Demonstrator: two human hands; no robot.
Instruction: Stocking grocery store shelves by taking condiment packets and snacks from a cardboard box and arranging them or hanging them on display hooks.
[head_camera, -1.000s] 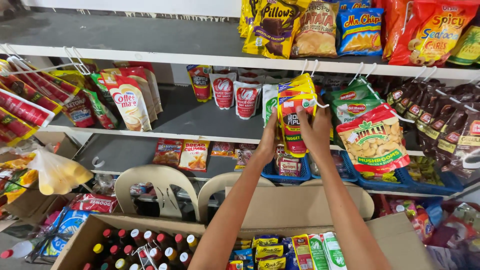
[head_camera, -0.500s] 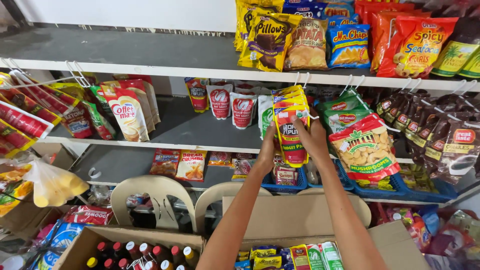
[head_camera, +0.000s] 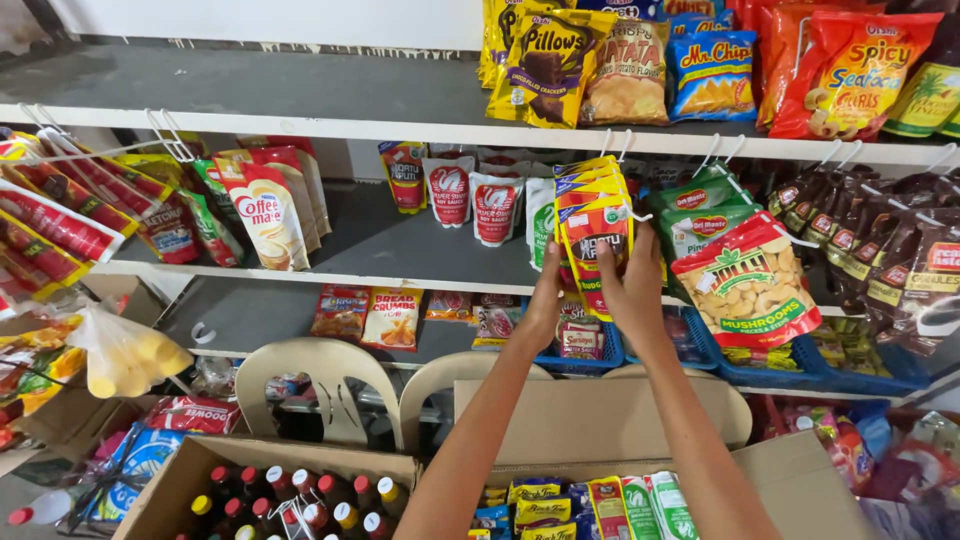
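Yellow-and-red sauce pouch (head_camera: 598, 250), raised slightly since a moment ago, hangs at the front of its row just left of the mushroom pouch (head_camera: 748, 285); left hand (head_camera: 545, 300) and right hand (head_camera: 632, 288) both clasp it, fingers curled.

- Bright, even daylight-like light, no single source visible.
- Glare on glossy snack bags (head_camera: 850, 70) top right and on hanging sauce pouches (head_camera: 595, 225).
- Deep shadow at shelf backs (head_camera: 300, 75).
- Wide-angle bending at edges; shelves curve.
- Mostly sharp; slight softness at far corners.
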